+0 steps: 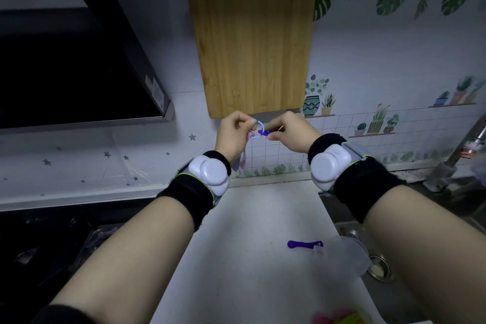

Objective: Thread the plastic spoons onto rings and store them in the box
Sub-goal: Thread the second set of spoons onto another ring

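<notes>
A loose purple spoon (304, 244) is seen lying on the white counter (249, 258), just beside a clear box (344, 255). Farther off, a blue ring (259, 127) is pinched in the left hand (234, 134), and a second purple spoon (263, 133) is pinched against it by the right hand (289, 131).

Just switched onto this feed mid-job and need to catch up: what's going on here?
A person is threading spoons onto a ring, held up above the counter. The left hand pinches a light-blue ring, with pinkish spoons hanging below it. The right hand pinches a purple spoon, its end at the ring. A second purple spoon lies on the counter beside a clear plastic container, next to the sink.
</notes>
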